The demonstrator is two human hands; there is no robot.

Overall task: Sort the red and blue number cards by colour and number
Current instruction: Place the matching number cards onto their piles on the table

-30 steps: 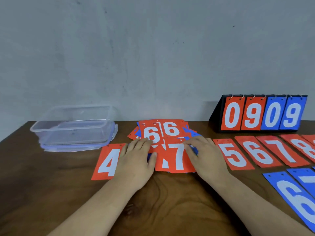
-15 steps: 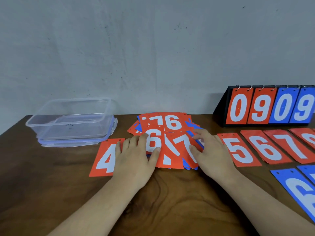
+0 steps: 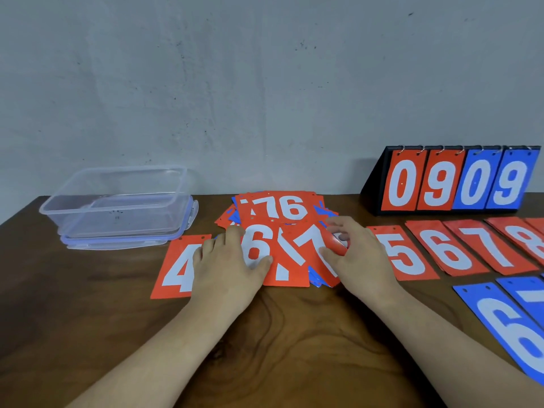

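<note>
Grey wall behind, brown wooden desk [image 3: 279, 334] below. Near its back left corner sits one clear plastic box [image 3: 117, 201]. Next lies one red 4 card [image 3: 176, 266], alone and partly hidden by the left hand [image 3: 229, 269]. That hand lies flat, fingers together, pressing a red 6 card [image 3: 256, 248] on the loose pile [image 3: 279, 210] at mid-desk.

The right hand [image 3: 356, 260] pinches the right edge of a red 7 card [image 3: 312, 251] on top, bending it. Pulling it may drag the blue ones beneath toward the front edge, or scatter the heap if the left hand eases. The pile's count cannot be told.

Toward the right edge are:
- four readable red cards [image 3: 403, 254] in a row, 5 to 8, plus a sliver of a fifth
- two blue cards [image 3: 506, 322] in front of them
- one scoreboard [image 3: 456, 184] at the back right corner, with four faces
</note>
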